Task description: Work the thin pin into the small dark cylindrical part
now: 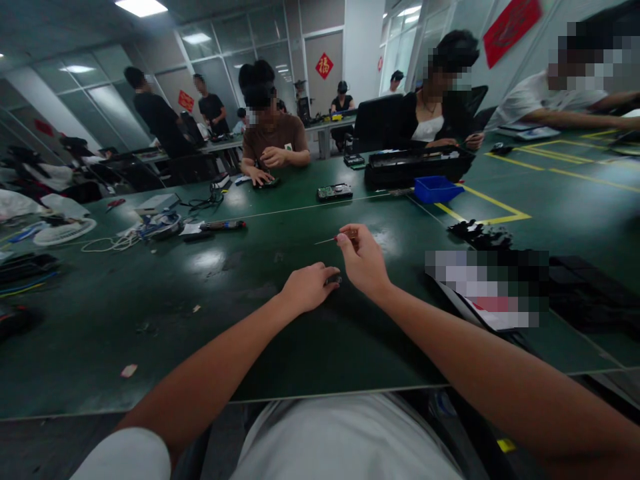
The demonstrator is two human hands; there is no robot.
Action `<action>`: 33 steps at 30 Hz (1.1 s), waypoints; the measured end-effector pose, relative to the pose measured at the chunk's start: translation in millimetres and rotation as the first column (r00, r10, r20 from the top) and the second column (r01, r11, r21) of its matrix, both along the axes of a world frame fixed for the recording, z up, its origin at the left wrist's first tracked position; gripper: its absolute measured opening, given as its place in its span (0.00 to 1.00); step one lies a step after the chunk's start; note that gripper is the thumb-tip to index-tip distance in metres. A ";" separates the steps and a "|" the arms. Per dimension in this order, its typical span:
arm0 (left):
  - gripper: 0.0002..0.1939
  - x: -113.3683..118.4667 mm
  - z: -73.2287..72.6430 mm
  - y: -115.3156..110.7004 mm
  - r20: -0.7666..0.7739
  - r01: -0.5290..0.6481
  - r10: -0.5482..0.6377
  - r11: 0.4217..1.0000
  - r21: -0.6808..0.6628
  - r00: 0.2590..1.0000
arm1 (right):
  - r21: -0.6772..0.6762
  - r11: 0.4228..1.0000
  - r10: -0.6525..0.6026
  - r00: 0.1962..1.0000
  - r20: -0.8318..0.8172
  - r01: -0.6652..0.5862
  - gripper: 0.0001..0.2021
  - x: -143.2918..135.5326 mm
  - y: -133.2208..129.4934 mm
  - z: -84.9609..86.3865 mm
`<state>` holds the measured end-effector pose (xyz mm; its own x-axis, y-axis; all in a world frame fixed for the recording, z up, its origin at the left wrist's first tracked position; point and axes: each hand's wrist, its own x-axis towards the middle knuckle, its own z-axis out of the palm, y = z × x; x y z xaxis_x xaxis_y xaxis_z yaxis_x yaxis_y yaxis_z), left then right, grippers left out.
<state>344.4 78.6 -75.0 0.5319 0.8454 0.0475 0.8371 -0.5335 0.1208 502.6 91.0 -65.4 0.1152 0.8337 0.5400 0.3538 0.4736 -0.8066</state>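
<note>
My right hand [364, 261] is closed around the handle of a thin screwdriver [326, 241]. Its slim shaft points left, level above the green table, with a bit of red where it meets the fingers. Lower and to the left, my left hand [306, 288] pinches a small dark piece [335, 280] between thumb and fingers, close to the table top. Most of that piece is hidden by the fingers, so its kind is unclear. The screwdriver tip is apart from the small piece.
Ahead on the green table [260, 260] lie a hard drive [335, 193], a blue bin [437, 189] and a long black casing [417, 167]. Tangled cables [160, 227] are at left, black parts [480, 235] and a pixelated sheet [485, 290] at right. Several people work around.
</note>
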 end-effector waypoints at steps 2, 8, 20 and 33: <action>0.20 4.1 0.8 2.4 -0.024 0.011 -0.011 1.000 0.001 1.000 | -0.001 1.000 0.005 1.000 0.003 -0.005 0.09 0.3 -0.1 0.0; 0.18 10.5 4.1 7.3 -0.035 0.046 -0.047 0.998 -0.050 0.998 | -0.025 1.000 0.014 1.000 0.010 -0.014 0.09 -0.7 -1.6 2.2; 0.14 -36.5 11.3 17.9 0.412 -0.036 0.163 0.953 -0.300 0.896 | -0.053 0.998 0.034 0.999 0.008 -0.034 0.10 -1.4 -1.1 2.8; 0.13 -145.0 25.0 29.2 0.729 -0.183 0.685 0.717 -0.673 0.003 | -0.074 0.995 0.070 0.997 0.016 -0.069 0.10 -0.4 0.7 -1.4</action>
<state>199.4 107.9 -49.9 -0.1998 0.9640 -0.1753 -0.0180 0.1752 0.9844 502.3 91.6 -66.9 0.0462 0.8767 0.4787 0.3373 0.4374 -0.8336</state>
